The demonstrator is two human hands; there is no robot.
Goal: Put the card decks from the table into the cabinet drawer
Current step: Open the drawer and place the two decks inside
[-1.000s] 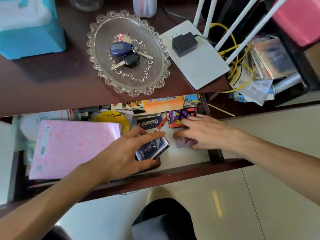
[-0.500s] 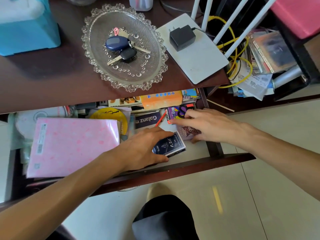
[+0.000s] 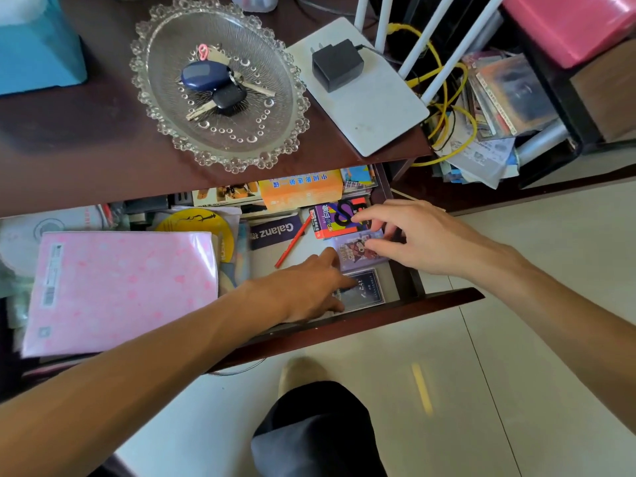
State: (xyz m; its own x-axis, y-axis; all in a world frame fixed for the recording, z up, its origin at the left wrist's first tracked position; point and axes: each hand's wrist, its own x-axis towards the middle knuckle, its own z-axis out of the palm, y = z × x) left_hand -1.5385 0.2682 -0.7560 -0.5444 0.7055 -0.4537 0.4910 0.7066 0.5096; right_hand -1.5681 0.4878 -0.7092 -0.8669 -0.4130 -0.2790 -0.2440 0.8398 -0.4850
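Note:
The cabinet drawer (image 3: 378,321) stands pulled out below the dark tabletop. A dark blue card deck (image 3: 366,290) lies flat in the drawer's front right corner, and my left hand (image 3: 303,290) rests on its left part, thumb at its lower edge. Just behind it lies a purple card deck (image 3: 354,253) with a cartoon figure; my right hand (image 3: 423,235) has its fingertips on the deck's right edge. A purple, red and orange card box (image 3: 335,220) sits behind that, partly under my right fingers.
The drawer also holds a pink folder (image 3: 120,287), a red pencil (image 3: 292,242), a Galanz booklet (image 3: 275,232), discs and boxes. On the tabletop stand a glass dish (image 3: 237,163) with keys, a white router (image 3: 371,108) and a blue tissue box (image 3: 34,53). My knee is below.
My left hand has carried the dark blue deck to the right and laid it flat in the front right corner. My right hand slid back, uncovering the purple deck.

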